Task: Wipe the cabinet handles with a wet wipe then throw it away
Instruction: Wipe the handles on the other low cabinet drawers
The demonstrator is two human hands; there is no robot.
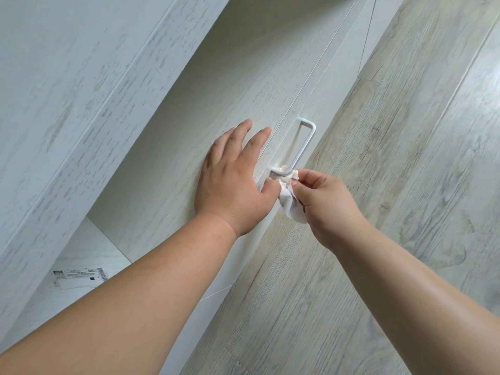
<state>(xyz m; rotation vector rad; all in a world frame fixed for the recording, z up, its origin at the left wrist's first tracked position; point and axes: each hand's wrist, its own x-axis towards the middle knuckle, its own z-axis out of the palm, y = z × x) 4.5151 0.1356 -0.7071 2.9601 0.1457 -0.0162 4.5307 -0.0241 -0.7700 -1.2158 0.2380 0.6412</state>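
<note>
The wet wipe (289, 197) is pinched by the right hand (324, 201) against the near end of the white handle (304, 143). The left hand (232, 174) is pressed flat, fingers spread, on the cabinet door (205, 109). Part of the wipe is hidden behind the fingers.

a pale wood-grain plank floor (405, 185) fills the right side. at lower left, a printed label (78, 277) with a barcode lies flat on a white surface (89, 247).

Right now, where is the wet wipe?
In the head view, right of centre, the wet wipe is pinched in the right hand against the lower end of the white handle, beside the thumb of the left hand.
</note>
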